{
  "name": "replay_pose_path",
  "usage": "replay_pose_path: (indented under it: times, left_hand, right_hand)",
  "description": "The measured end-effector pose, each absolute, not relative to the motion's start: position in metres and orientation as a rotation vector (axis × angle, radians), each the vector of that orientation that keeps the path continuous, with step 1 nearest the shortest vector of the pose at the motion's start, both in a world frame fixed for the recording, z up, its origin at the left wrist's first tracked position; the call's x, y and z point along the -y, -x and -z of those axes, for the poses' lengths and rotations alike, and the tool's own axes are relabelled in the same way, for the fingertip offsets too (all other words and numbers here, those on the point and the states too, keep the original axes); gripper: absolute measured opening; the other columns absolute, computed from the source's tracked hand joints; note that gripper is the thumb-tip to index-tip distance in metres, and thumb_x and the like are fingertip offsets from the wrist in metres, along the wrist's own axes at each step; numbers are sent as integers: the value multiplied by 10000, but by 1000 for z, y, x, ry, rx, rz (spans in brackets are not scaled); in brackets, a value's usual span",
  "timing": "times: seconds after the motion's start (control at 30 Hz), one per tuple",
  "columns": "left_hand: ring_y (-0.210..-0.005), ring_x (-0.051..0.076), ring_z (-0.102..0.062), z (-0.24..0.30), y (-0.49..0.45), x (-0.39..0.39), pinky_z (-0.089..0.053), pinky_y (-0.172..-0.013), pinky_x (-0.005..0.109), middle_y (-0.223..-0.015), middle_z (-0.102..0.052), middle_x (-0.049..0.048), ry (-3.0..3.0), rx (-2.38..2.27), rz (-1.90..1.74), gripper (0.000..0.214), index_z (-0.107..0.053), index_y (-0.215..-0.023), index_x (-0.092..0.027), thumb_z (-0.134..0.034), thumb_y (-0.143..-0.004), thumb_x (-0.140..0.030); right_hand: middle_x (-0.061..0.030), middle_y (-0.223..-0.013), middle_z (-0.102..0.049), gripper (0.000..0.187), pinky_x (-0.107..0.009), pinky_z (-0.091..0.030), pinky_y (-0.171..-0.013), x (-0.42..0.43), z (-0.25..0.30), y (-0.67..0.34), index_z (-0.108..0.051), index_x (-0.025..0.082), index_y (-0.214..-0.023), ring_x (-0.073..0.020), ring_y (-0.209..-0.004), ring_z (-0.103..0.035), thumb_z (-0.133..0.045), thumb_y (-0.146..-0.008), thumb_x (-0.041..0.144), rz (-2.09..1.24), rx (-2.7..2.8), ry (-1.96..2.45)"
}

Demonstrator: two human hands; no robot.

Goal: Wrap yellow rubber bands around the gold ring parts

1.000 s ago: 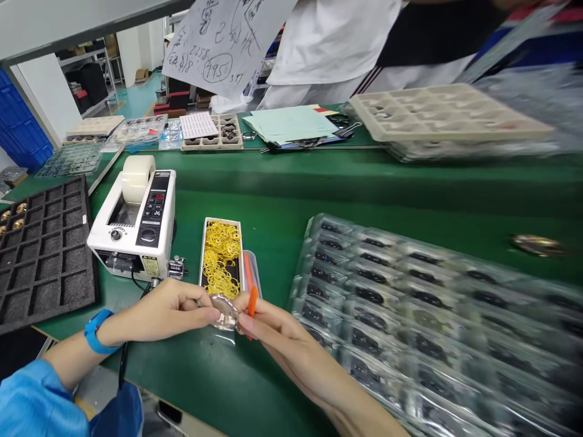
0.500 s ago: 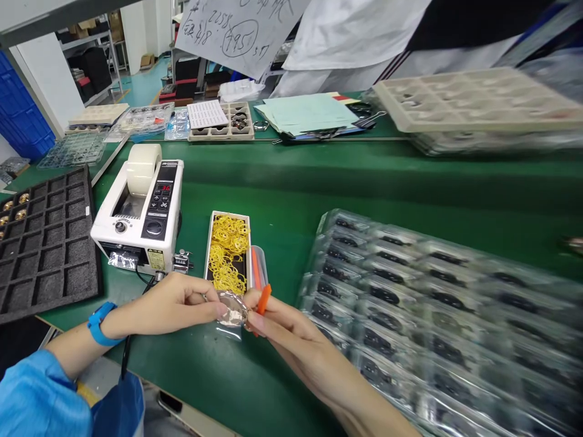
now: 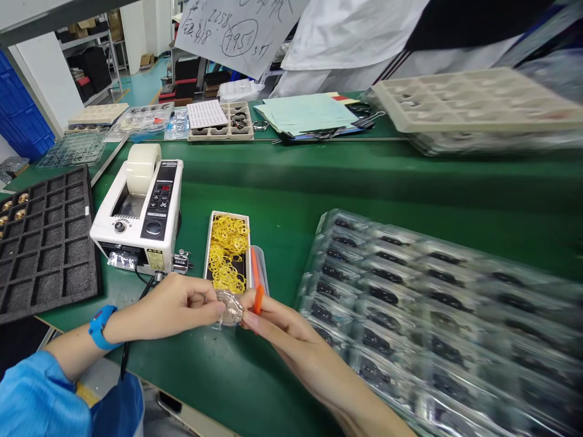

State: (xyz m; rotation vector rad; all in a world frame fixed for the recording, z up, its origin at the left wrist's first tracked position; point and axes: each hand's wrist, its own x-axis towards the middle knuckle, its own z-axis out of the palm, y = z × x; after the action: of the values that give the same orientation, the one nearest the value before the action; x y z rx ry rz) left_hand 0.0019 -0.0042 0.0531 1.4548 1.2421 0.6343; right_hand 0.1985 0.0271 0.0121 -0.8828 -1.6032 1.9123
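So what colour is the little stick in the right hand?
Orange: the stick shows clearly in the head view.

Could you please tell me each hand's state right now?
Left hand: closed, pinching the small clear-wrapped part.
Right hand: closed on that part and an orange stick.

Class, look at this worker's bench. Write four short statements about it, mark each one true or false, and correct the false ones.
1. The left hand and right hand pinch one wrapped piece between them. True.
2. The box of yellow rings lies left of the tape dispenser. False: it lies to its right.
3. The right hand also holds an orange tool. True.
4. The wristband on the left wrist is red. False: it is blue.
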Motion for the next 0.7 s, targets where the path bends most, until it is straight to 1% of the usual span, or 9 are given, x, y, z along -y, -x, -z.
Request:
replay_pose_path:
  times: [0.1,0.17,0.23,0.3,0.37,0.47,0.53,0.6,0.7]
  left_hand:
    - [-468,79,-352,-52,-7,6,-234,-454,212,-498,-421,-57,-1594,-1373,-656,277,-452,-590,-195,-527,-847,-266]
    - [-444,82,-345,-52,-10,6,-218,-454,222,-468,-392,-65,-1685,-1508,-676,303,-422,-570,-202,-583,-817,-271]
    - [-417,83,-313,-52,-11,6,-199,-450,233,-449,-359,-75,-1766,-1664,-737,311,-438,-572,-207,-637,-794,-297]
    - [-425,93,-344,-51,-10,7,-239,-455,236,-470,-407,-64,-1876,-1759,-866,247,-507,-609,-206,-627,-810,-284]
    - [-519,120,-482,-50,-8,8,-363,-509,241,-581,-550,-10,-2038,-1703,-1029,169,-602,-693,-198,-566,-855,-231]
    - [-798,176,-650,-48,-6,10,-520,-686,296,-884,-694,94,-2271,-1396,-1238,151,-694,-861,-195,-545,-887,-182]
    - [-929,201,-676,-46,-5,12,-555,-778,341,-1035,-707,119,-2344,-1213,-1334,160,-708,-956,-213,-584,-873,-155]
    - [-1024,224,-670,-41,-2,12,-556,-862,382,-1116,-705,114,-2380,-1103,-1382,244,-701,-1037,-238,-620,-842,-115]
    - [-1134,247,-634,-30,4,9,-522,-975,428,-1215,-678,84,-2419,-1038,-1343,386,-677,-1119,-270,-648,-791,-70]
  right_hand:
    - [14,-700,-443,456,-270,-361,-637,-26,-12,-198,-539,214,-727,-161,-681,-415,-554,-835,656,-1854,1642,920]
    - [17,-698,-430,465,-266,-358,-628,-26,-12,-198,-529,213,-719,-159,-679,-407,-555,-830,664,-1838,1627,946]
    - [19,-697,-431,457,-265,-362,-635,-27,-13,-198,-537,213,-725,-157,-681,-408,-572,-824,658,-1835,1593,934]
    - [21,-690,-434,451,-263,-360,-637,-28,-13,-199,-546,211,-727,-152,-673,-407,-588,-819,650,-1838,1560,912]
    - [22,-686,-442,456,-260,-352,-632,-29,-13,-198,-545,205,-726,-146,-663,-405,-598,-813,649,-1857,1535,890]
    - [17,-714,-475,446,-263,-352,-662,-26,-13,-195,-542,198,-754,-143,-687,-421,-611,-816,635,-1917,1496,824]
    - [18,-738,-485,422,-263,-354,-696,-21,-15,-192,-536,197,-782,-137,-706,-427,-626,-823,608,-1967,1450,732]
    - [33,-731,-463,414,-256,-350,-700,-16,-15,-188,-518,200,-795,-120,-687,-409,-645,-817,593,-2028,1381,612]
    - [43,-716,-453,498,-255,-353,-680,-14,-12,-181,-486,203,-757,-103,-660,-401,-668,-744,666,-2064,1348,519]
